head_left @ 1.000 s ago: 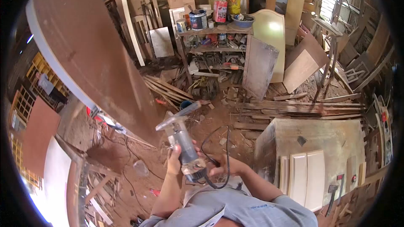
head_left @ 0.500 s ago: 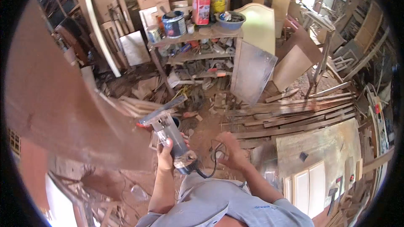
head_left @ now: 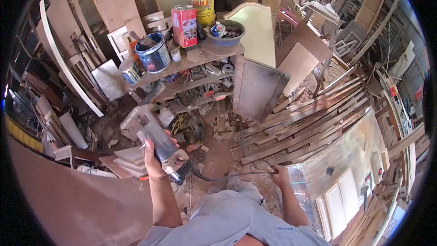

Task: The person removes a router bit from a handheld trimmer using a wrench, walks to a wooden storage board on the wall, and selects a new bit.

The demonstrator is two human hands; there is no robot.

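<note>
My left hand (head_left: pixel 154 161) is wrapped round the body of a trim router (head_left: pixel 160 143), a dusty power tool with a flat squarish base tilted up and away from me. Its dark end points down toward my waist. From that end a black cord (head_left: pixel 223 177) runs right to my right hand (head_left: pixel 281 175), whose fingers are closed on it. Part of the cord loops beyond that hand. A stack of pale boards (head_left: pixel 132 161) lies just left of the router, lower down.
Ahead stands a cluttered shelf (head_left: pixel 195 59) with a paint bucket (head_left: pixel 154 54), a red can (head_left: pixel 184 26) and a blue basin (head_left: pixel 226 36). Long wood strips (head_left: pixel 309 123) lie to the right, beside a work board (head_left: pixel 355 141). A large brown panel (head_left: pixel 68 196) fills the lower left.
The router has moved left and its base has turned to show more of its face. My right hand has moved right and closed on the cord, drawing it out. The view has shifted.
</note>
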